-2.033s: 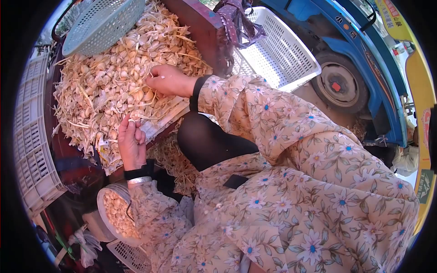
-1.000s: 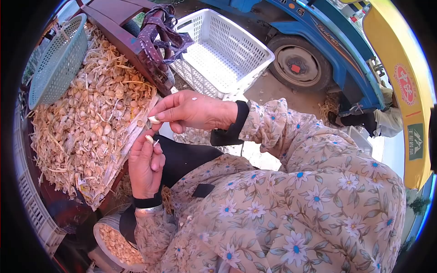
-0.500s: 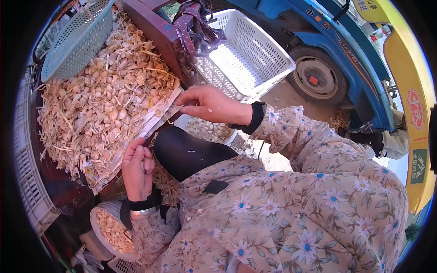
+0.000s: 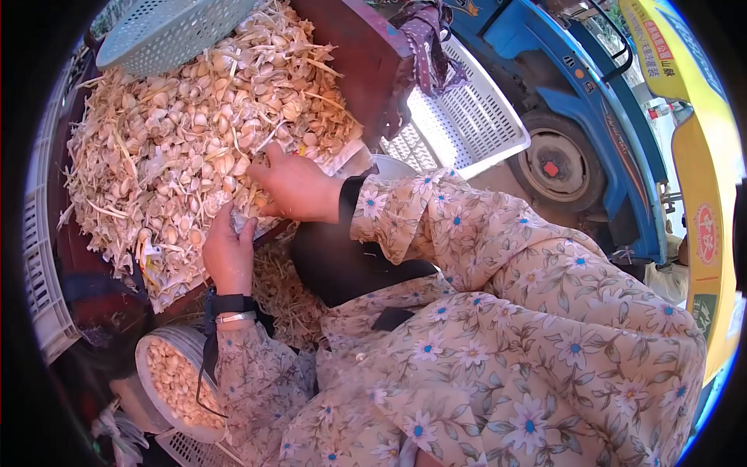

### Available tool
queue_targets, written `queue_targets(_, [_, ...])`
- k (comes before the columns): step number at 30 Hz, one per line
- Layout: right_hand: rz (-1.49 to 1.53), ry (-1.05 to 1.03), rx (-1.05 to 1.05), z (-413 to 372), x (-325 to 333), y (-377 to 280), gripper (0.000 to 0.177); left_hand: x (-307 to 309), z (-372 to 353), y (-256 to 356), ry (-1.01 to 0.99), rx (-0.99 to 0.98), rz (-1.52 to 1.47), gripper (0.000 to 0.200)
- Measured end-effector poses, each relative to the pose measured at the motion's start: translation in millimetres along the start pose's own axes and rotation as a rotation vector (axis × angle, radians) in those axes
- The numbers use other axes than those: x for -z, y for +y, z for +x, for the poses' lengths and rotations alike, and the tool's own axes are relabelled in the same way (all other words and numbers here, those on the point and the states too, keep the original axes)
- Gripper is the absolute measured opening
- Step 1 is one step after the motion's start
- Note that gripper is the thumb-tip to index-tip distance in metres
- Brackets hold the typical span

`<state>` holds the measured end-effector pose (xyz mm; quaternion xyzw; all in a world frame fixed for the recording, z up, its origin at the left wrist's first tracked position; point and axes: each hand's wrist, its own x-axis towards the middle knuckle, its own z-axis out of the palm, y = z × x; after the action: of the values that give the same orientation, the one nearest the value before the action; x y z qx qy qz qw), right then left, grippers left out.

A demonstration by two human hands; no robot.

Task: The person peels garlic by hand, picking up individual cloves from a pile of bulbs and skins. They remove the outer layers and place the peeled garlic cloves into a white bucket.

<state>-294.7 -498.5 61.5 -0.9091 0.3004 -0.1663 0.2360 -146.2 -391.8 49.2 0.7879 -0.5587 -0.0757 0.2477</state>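
A large heap of garlic cloves with dry skins and stalks lies in front of me. At its near edge my left hand touches the cloves, its thumb apart from the fingers and the fingertips partly hidden. My right hand reaches into the heap just beside it, index finger stretched out and apart from the thumb. I can make out nothing held in either hand. Below my left wrist, a white bucket contains peeled-looking pale cloves.
A pale green perforated basket rests on the heap's far side. Beyond my right arm are a white plastic crate and a blue vehicle with a wheel. Another white crate stands at the left. Dry stalks lie under my wrists.
Both hands have moved from the heap's near edge further onto the cloves, the right one leftward and closer to the left. The view has shifted, with the bucket now showing more.
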Motion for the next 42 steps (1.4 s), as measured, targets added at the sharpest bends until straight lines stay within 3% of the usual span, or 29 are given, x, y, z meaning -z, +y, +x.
queue_targets(3, [0.031,0.068,0.053,3,-13,4,0.045,-8,3,-14,0.054,-0.072,-0.059,0.032])
queue_targets(9, [-0.025,0.014,0.157,14,-24,0,0.024,6,16,-17,-0.06,0.072,-0.031,0.018])
queue_targets(18, [0.114,0.059,0.267,16,-37,-2,0.021,18,11,-39,0.07,0.065,-0.296,0.027])
queue_targets(21, [0.236,0.11,0.233,12,-32,1,0.02,29,7,-39,-0.103,0.11,-0.218,0.029])
queue_targets(24, [0.276,-0.099,0.207,-1,-15,-4,0.019,26,1,-46,-0.241,0.099,-0.272,0.026])
queue_targets(27, [0.29,-0.256,0.254,-12,-14,-12,0.019,28,-1,-45,-0.24,0.08,-0.318,0.025])
queue_targets(30, [0.312,-0.332,0.284,-17,-5,-22,0.021,36,-5,-41,-0.241,0.033,-0.311,0.023])
queue_targets(33, [0.4,-0.307,0.146,-16,16,-32,0.022,35,-6,-52,-0.26,0.082,-0.563,0.021])
queue_targets(34, [0.441,-0.273,0.085,-14,19,-33,0.023,35,-4,-55,-0.181,0.074,-0.539,0.02])
queue_targets(37, [0.232,0.037,0.177,13,2,-19,0.025,35,5,-56,0.042,0.04,-0.397,0.02])
queue_targets(39, [0.209,0.041,0.178,31,-11,-25,0.024,34,16,-51,0.178,-0.001,-0.21,0.021])
queue_targets(42, [0.047,-0.031,0.109,50,-27,-48,0.022,37,23,-42,0.039,0.094,0.08,0.029])
